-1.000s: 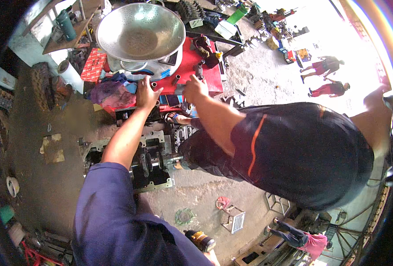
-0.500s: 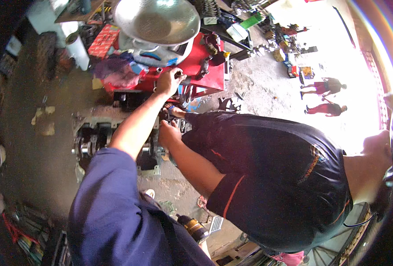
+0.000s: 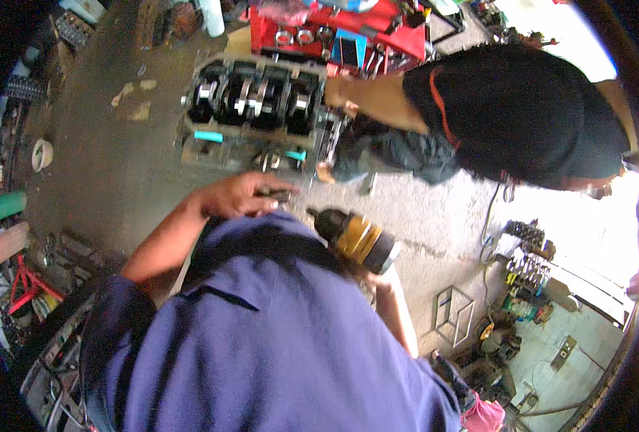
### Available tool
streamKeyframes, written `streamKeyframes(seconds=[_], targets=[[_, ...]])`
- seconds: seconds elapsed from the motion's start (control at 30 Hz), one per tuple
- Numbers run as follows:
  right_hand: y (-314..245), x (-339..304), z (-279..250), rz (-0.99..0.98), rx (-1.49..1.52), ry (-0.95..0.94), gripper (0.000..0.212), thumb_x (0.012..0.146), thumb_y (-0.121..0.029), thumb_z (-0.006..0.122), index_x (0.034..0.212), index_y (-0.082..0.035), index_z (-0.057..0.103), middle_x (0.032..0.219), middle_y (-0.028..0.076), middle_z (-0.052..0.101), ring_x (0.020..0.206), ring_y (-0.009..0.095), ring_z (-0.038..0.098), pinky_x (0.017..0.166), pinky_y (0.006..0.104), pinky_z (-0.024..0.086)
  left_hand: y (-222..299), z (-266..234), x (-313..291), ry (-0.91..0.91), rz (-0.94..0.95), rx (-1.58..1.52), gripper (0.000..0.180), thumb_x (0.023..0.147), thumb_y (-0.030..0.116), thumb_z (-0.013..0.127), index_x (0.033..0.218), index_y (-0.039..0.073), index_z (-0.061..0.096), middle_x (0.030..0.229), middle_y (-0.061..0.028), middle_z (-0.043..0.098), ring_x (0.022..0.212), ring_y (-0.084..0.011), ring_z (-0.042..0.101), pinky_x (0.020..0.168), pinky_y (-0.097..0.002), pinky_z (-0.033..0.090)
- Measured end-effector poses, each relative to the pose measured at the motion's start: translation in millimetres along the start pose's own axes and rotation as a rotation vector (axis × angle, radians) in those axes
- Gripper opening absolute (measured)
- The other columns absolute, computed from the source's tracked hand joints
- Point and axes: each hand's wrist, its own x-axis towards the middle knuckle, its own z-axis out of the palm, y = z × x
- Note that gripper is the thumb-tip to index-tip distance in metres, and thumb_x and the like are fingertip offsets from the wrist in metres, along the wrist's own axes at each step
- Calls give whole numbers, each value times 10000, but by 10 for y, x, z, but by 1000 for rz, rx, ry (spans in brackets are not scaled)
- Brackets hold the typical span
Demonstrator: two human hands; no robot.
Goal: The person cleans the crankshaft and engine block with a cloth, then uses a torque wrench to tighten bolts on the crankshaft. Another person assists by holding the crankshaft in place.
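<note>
My left hand [image 3: 229, 196] is closed in front of my body. Its fingers hold a small dark metal piece [image 3: 276, 193], possibly a socket, partly hidden by them. Lower on the right, my right hand [image 3: 384, 279] grips a black and yellow impact wrench [image 3: 362, 241], whose narrow nose points up and left toward the left hand. Beyond both hands an engine block [image 3: 262, 133] lies on the floor with its crankshaft [image 3: 256, 97] exposed. A co-worker's forearm [image 3: 373, 93] reaches to the block's right end.
A co-worker in a black shirt [image 3: 506, 108] bends in from the right. Behind the block stands a red workbench [image 3: 398, 39] with metal rings, wrenches and a phone on a blue sheet [image 3: 361, 45]. A metal frame [image 3: 454, 315] lies on the floor at right. A red stand [image 3: 25, 281] is at left.
My left hand has come back from the red workbench to in front of my body, near the wrench's nose. The view has swung, bringing the whole crankshaft into sight.
</note>
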Motion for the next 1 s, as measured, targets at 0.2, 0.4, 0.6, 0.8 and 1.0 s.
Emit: streamKeyframes(seconds=[0.2, 0.4, 0.6, 0.8, 1.0], targets=[[-200, -589, 256, -223, -55, -22, 460, 977, -417, 447, 1420, -293, 436, 1458, 42, 435, 1304, 250, 465, 1093, 467, 361, 374, 709, -461, 136, 236, -401, 113, 988, 148, 571, 1040, 48, 577, 833, 17, 530, 575, -33, 404, 490, -208, 325], [-315, -920, 564, -72, 518, 92, 442, 971, -377, 499, 1381, -212, 499, 1396, 80, 521, 1242, 236, 540, 1049, 458, 441, 571, 1079, -590, 190, 205, -292, 180, 980, 209, 604, 982, 29, 607, 778, 16, 564, 561, -25, 432, 488, -215, 340], [-748, -789, 631, 69, -115, 164, 422, 829, -173, 672, 1236, -116, 575, 1089, 79, 673, 966, 225, 673, 879, 363, 540, 767, 943, -712, 86, 183, 94, 227, 963, 250, 635, 905, 34, 599, 720, 9, 567, 613, -50, 514, 533, -223, 401], [-1073, -419, 919, -43, -152, 176, 441, 761, -174, 708, 1173, -67, 595, 1012, 143, 677, 911, 303, 683, 817, 391, 538, 710, 538, -899, -111, -163, -264, 256, 975, 295, 611, 852, 72, 580, 656, 2, 532, 467, -44, 376, 410, -231, 270], [-1334, 121, 1319, -124, -350, 109, 404, 797, -190, 672, 1166, -43, 594, 961, 160, 677, 898, 344, 667, 814, 423, 521, 675, -107, -1327, -129, -293, -114, 289, 980, 357, 591, 878, 86, 611, 645, -4, 536, 462, -39, 358, 410, -210, 263]])
